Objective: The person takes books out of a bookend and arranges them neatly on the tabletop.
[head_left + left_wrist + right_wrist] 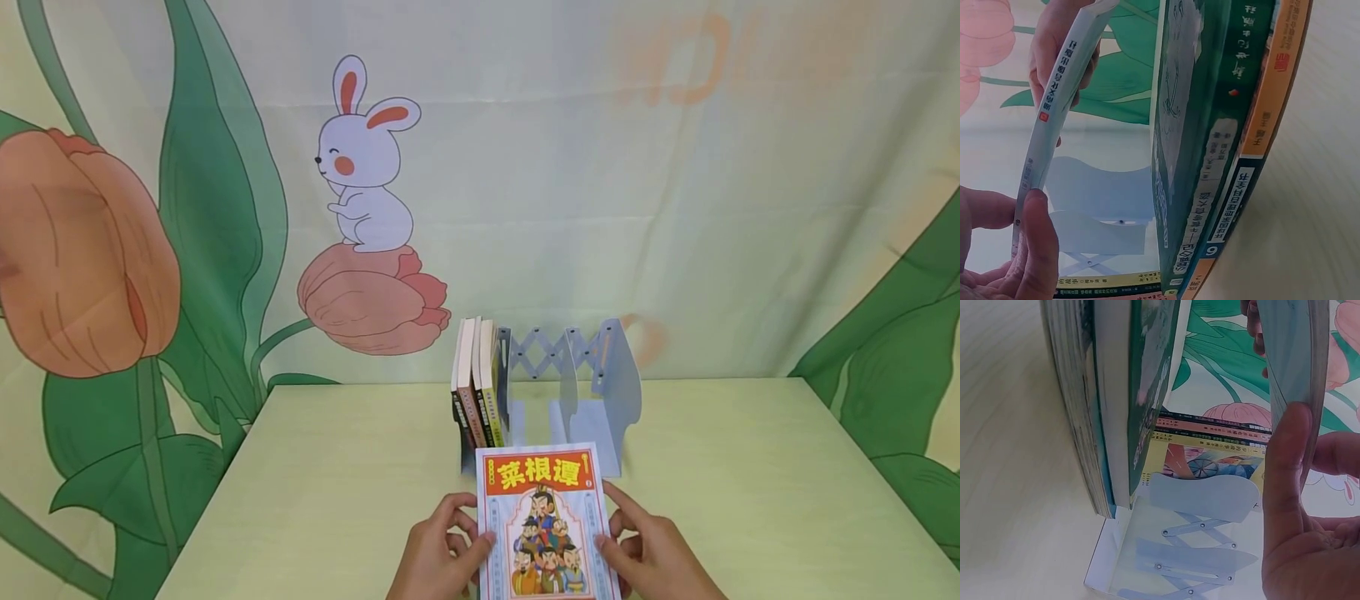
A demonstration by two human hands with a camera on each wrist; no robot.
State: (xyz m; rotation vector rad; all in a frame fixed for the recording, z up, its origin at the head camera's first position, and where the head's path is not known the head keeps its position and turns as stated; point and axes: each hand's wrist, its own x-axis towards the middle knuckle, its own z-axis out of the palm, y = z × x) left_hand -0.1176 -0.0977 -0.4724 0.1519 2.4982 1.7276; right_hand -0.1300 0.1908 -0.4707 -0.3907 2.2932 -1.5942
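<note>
Both hands hold a comic book (551, 500) with a red title band and yellow lettering, its front cover facing up in the head view. My left hand (442, 546) grips the left edge, thumb on the cover. At the opposite edge my right hand (651, 546) pinches it in the same way. Its pale spine (1060, 106) shows in the left wrist view. Below it lies a stack with a green book (1216, 150) and an orange-and-black-spined book (1254, 144), hidden behind the held book in the head view.
Behind the held book stands a blue-grey expandable bookend (618, 383) with crossed metal links. Several thin books (476, 383) stand upright in its left part. The pale green tabletop (315, 492) reaches back to a printed curtain (525, 167) with a rabbit and tulips.
</note>
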